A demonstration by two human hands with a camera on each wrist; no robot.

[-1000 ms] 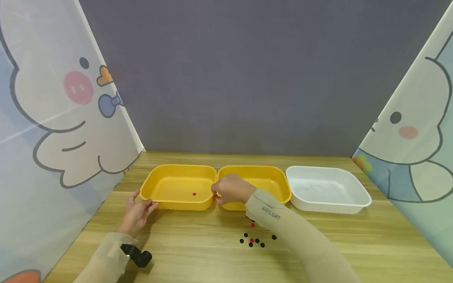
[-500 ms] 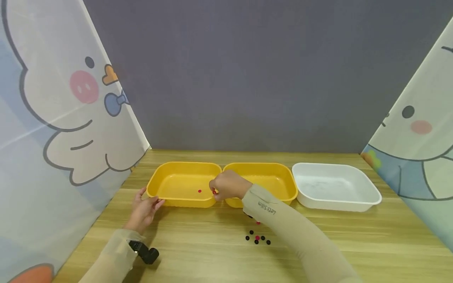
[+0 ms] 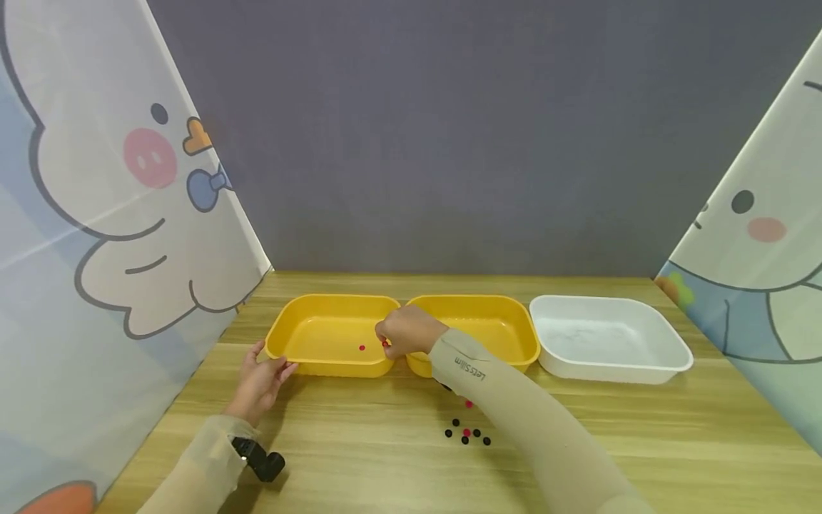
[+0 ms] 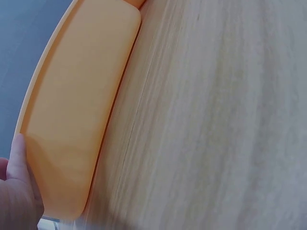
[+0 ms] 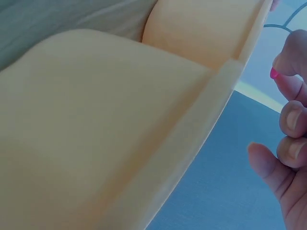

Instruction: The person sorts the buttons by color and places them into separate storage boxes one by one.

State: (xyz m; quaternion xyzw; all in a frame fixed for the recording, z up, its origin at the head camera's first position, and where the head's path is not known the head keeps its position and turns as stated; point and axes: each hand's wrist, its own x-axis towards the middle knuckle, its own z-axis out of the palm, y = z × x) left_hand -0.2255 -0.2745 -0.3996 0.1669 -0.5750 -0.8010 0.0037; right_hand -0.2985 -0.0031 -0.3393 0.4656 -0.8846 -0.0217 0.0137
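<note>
My right hand (image 3: 407, 333) is over the right end of the left yellow tray (image 3: 302, 364), near where it meets the middle yellow tray (image 3: 488, 299). A small red round piece (image 5: 274, 73) is pinched between its fingertips; the other fingers are curled in the right wrist view. Another small red round piece (image 3: 362, 348) lies on the left tray's floor. My left hand (image 3: 257, 385) holds the front left corner of that tray, its thumb along the front wall. In the left wrist view, part of this hand is cut off by the frame edge.
On the wooden table (image 3: 359, 450), several small black round pieces (image 3: 465, 440) lie with red ones (image 3: 467, 432) in front of the middle tray, some partly hidden by the right forearm. A white tray (image 3: 610, 373) stands at the right. A grey panel (image 3: 411, 143) rises behind.
My right hand has moved slightly left with the red piece, from the seam between the yellow trays to over the left one. The left hand keeps its hold. The head view has shifted slightly.
</note>
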